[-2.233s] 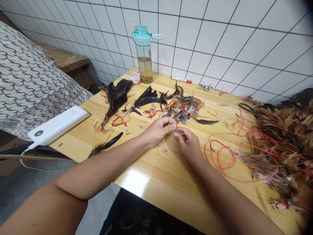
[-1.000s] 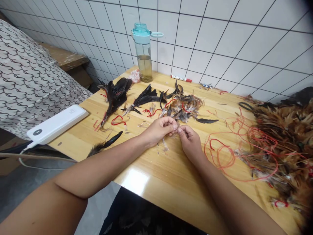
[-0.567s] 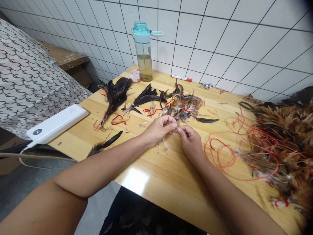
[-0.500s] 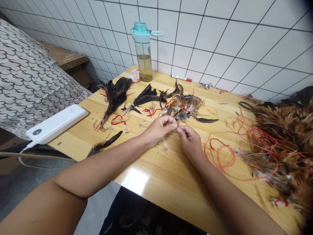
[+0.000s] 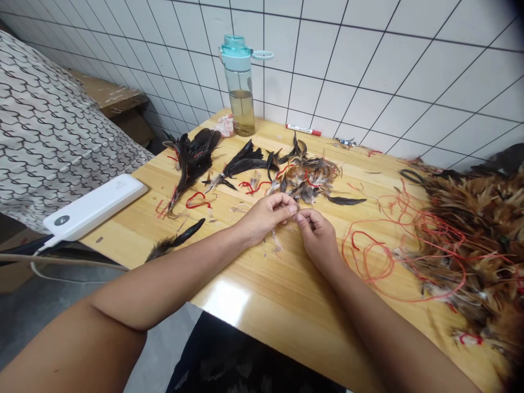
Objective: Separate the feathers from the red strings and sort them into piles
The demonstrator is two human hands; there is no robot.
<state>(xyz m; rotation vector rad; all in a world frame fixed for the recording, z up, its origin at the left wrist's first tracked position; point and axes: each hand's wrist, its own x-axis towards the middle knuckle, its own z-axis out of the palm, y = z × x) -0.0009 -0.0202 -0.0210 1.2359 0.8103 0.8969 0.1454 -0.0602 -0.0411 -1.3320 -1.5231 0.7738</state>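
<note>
A white tiled wall (image 5: 368,71) rises behind the wooden tabletop (image 5: 262,289). On the tabletop's right side spreads a big heap of brown feathers (image 5: 478,240), with a tangle of thin red string (image 5: 440,232) looping from it onto the wood. A turquoise-lidded water bottle (image 5: 241,112), part full, stands upright at the back. Black feathers (image 5: 194,158) lie bundled to the left; a mixed feather pile (image 5: 313,177) sits just beyond the hands. The left hand (image 5: 274,215) and right hand (image 5: 317,234) nearly meet at the fingertips, fingers curled, thumbs near forefingers; whether either pinches something is too small to tell. A red-capped marker (image 5: 303,130) lies near the wall.
</note>
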